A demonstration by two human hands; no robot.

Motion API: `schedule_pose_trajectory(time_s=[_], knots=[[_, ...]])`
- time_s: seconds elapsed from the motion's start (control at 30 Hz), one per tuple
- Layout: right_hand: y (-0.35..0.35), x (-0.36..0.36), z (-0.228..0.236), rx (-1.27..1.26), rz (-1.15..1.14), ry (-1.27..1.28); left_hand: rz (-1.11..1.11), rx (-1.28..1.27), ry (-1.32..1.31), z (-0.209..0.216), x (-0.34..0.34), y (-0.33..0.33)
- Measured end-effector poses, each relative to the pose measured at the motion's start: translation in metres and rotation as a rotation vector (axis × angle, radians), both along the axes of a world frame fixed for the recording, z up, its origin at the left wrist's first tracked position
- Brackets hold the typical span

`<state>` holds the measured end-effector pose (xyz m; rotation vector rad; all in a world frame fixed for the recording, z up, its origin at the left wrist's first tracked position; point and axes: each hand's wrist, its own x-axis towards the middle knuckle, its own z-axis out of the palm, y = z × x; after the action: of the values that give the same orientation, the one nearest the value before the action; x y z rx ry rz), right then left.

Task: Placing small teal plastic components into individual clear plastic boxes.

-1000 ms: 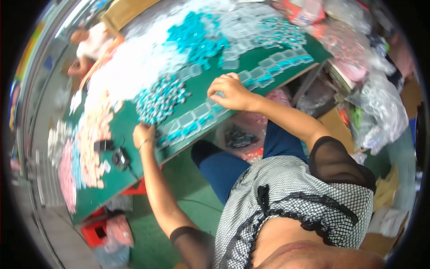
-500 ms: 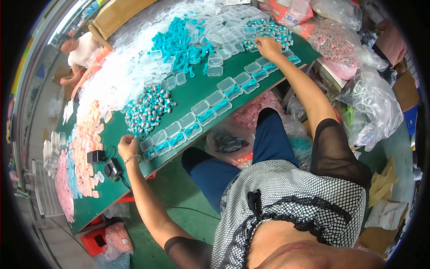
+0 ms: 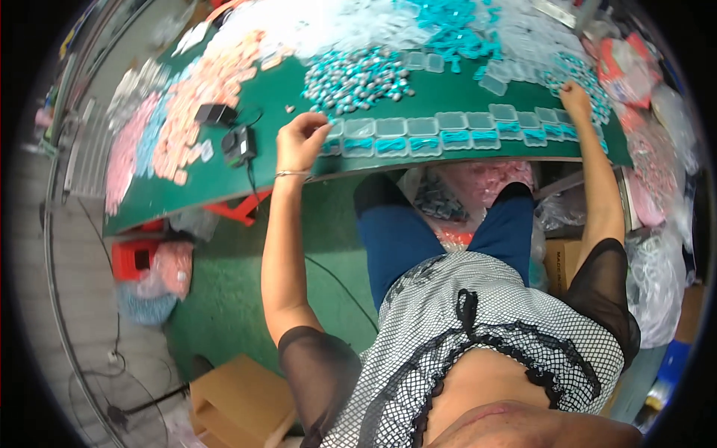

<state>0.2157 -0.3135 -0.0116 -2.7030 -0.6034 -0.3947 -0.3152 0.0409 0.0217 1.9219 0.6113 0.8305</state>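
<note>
A row of open clear plastic cases (image 3: 391,128) runs along the table's near edge, their lids folded back and teal corded pieces (image 3: 424,145) inside. At the row's left end, my left hand (image 3: 301,142) has its thumb and fingers pinched together; anything between them is too small to make out. My right hand (image 3: 573,101) is closed at the edge of a pile of small teal-and-grey pieces (image 3: 592,75), beyond the row's right end. Its fingertips are blurred, and what they hold is hidden. A second pile of teal-and-grey pieces (image 3: 357,78) lies behind the row.
Loose clear cases (image 3: 343,30) and a heap of teal cords (image 3: 452,30) cover the far side. Peach cases (image 3: 205,104), a black box (image 3: 215,114) and a small black device with a cable (image 3: 239,144) are at left. Filled plastic bags (image 3: 657,149) crowd the right.
My view has swung toward the left, so the table appears shifted right and higher. My left hand remains by the row's left end and my right hand by the right pile.
</note>
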Motion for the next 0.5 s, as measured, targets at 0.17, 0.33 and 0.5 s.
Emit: schedule_pose_trajectory(time_s=[0.17, 0.33, 0.5], knots=[[-0.004, -0.002, -0.004, 0.091, 0.112, -0.073, -0.040, 0.014, 0.013, 0.002, -0.014, -0.024], [0.048, -0.115, 0.018, 0.538, 0.574, 0.121, -0.091, 0.320, 0.094, 0.002, -0.015, -0.037], [0.119, -0.302, 0.052, 0.515, 1.036, 0.040, -0.118, 0.506, 0.190, -0.007, -0.017, -0.038]])
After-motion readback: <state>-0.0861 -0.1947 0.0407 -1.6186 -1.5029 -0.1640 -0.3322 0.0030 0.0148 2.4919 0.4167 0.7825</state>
